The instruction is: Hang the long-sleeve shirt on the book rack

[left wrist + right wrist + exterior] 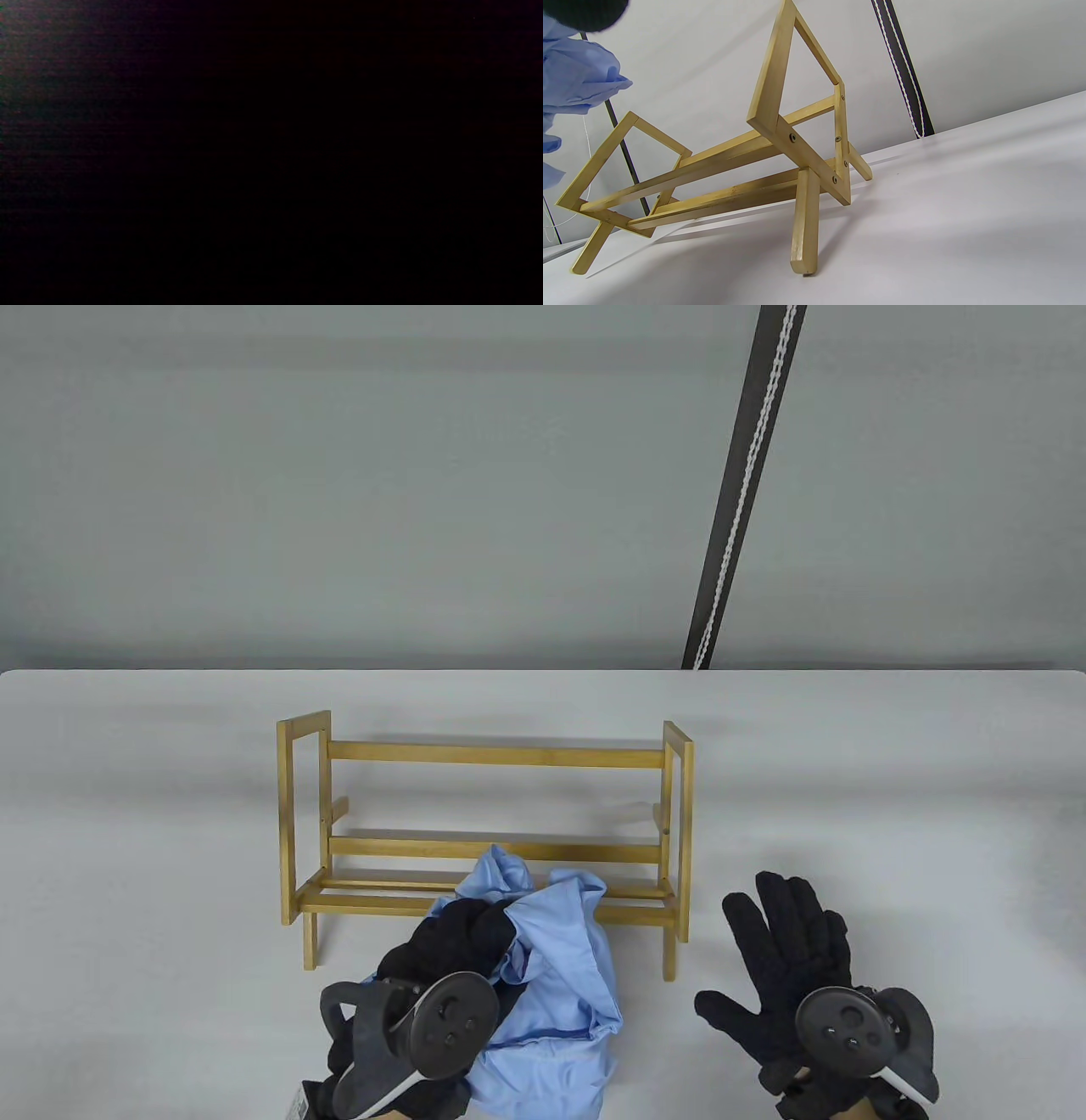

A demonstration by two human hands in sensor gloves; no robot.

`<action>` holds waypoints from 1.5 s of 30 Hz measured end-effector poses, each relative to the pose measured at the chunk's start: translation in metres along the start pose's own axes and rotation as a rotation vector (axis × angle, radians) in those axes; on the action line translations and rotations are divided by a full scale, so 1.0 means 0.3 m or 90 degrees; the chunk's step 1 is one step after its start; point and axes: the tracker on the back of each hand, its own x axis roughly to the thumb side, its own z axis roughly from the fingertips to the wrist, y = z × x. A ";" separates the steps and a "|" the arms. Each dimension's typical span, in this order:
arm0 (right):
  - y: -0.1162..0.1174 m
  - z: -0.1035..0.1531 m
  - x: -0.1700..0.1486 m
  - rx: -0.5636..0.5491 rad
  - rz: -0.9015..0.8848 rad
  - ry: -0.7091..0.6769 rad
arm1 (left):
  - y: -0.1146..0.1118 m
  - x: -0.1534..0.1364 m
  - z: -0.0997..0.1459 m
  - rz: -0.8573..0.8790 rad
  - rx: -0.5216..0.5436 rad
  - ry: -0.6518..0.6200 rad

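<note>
Blue shirt (560, 976) bunched before your bamboo rack (484, 831), left hand (450, 959) clutching it (wrist view black), right hand (789, 959) splayed beside the rack.

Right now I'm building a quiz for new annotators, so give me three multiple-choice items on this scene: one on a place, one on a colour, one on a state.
1. Where is the shirt?
A. Draped over the rack's top bar
B. Bunched in front of the rack, at its lower rails
C. Under the right hand

2. What colour is the shirt?
A. Light blue
B. White
C. Red

3. How is the right hand?
A. Gripping the rack
B. Pinching a sleeve
C. Open, fingers spread, holding nothing

Answers:
1. B: the table view shows the shirt bunched before the book rack, whose top bar is bare, with the left hand gripping it.
2. A: the fabric is light blue.
3. C: the right hand is spread, apart from the rack and shirt.
</note>
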 end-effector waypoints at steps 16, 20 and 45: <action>-0.004 0.000 -0.002 -0.004 -0.005 -0.003 | 0.079 -0.002 -0.093 -0.018 0.029 0.032; -0.004 0.000 -0.002 -0.004 -0.006 -0.005 | 0.088 -0.011 -0.120 -0.026 0.029 0.044; -0.010 -0.005 -0.010 -0.008 -0.018 -0.001 | 0.086 -0.047 -0.337 -0.068 0.020 0.099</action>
